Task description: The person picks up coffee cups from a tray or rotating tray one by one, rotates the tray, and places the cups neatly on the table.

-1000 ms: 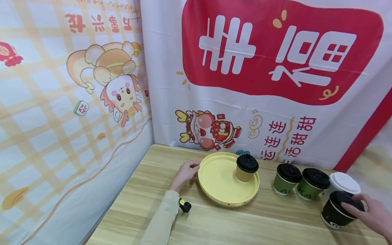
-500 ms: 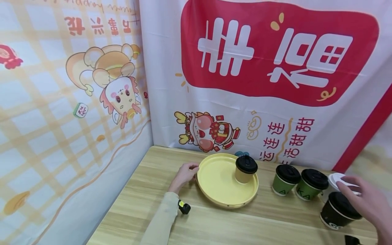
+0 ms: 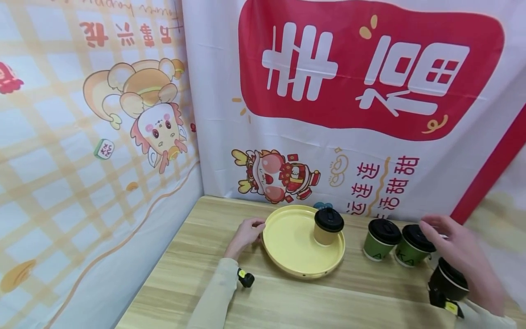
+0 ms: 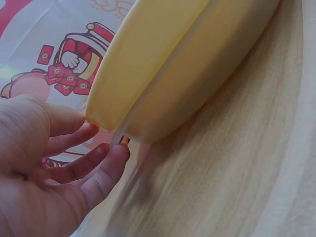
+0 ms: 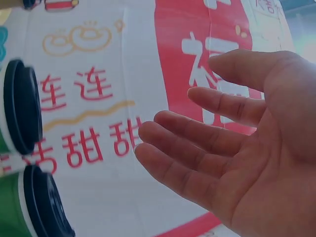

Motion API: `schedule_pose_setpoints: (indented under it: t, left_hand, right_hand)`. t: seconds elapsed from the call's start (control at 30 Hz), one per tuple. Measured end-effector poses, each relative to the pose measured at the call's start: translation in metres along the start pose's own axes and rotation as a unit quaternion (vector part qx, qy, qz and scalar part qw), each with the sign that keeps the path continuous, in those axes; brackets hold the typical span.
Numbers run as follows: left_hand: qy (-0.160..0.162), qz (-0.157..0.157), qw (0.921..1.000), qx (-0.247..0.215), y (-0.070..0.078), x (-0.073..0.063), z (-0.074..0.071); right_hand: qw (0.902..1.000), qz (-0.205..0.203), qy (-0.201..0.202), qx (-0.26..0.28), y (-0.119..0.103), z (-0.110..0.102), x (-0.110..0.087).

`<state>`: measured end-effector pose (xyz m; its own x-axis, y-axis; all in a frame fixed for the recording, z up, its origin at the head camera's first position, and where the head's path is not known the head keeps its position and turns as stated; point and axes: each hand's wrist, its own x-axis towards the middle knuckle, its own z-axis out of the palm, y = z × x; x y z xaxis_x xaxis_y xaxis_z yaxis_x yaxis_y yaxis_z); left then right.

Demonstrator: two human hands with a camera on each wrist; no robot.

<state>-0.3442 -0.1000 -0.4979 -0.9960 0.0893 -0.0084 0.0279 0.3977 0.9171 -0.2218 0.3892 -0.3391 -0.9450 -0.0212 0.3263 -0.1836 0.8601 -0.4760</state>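
At the left rim of a round yellow tray (image 3: 283,249), my left hand (image 3: 245,234) pinches the edge. In the left wrist view the thumb lies on the tray's upper wall and the fingers (image 4: 111,168) reach to its underside. A tan paper cup (image 3: 326,236) with a black lid stands on the tray's right part. My right hand (image 3: 462,251) hovers above the cups at the right, fingers apart and holding nothing, as its palm (image 5: 276,168) shows in the right wrist view. Under it are a green cup (image 3: 412,252) with a black lid and a black cup (image 3: 445,283), partly covered.
Another green cup (image 3: 379,244) with a black lid stands between the tray and the right hand's cups. A white-lidded cup is now mostly hidden behind the right hand. Printed cloth (image 3: 218,137) hangs along the wooden table's (image 3: 287,301) back and left sides.
My right hand has left the black cup's lid, passing over the white-lidded cup and moving left to above the right-hand green cup. My left hand stays on the tray rim.
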Motion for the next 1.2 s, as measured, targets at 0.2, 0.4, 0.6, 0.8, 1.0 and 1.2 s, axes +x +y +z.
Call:
schedule_pose_setpoints:
  t: [0.2,0.4,0.6,0.8,1.0,1.2]
  left_hand:
    - [0.001,0.003,1.0000,-0.003,0.001,0.000,0.000]
    - [0.000,0.001,1.0000,-0.008,0.000,-0.001,0.000]
    - [-0.002,-0.005,1.0000,0.002,0.000,0.001,0.000]
    - [0.003,-0.011,0.9999,0.007,0.001,0.002,0.001]
    - [0.006,-0.003,1.0000,-0.002,0.004,0.000,0.000]
    - [0.009,-0.004,0.9999,-0.006,0.003,-0.001,0.001]
  right_hand:
    - [0.9996,-0.021,-0.019,0.010,-0.015,0.011,0.010]
    - [0.9984,-0.036,-0.036,0.024,-0.028,0.022,0.018]
    - [0.9966,-0.054,-0.053,0.032,-0.034,0.039,0.024]
    - [0.9940,-0.037,-0.088,0.053,-0.036,0.062,0.032]
    - [0.9853,-0.028,-0.116,0.123,-0.032,0.089,0.037]
    - [0.9806,-0.026,-0.126,0.148,-0.033,0.115,0.042]
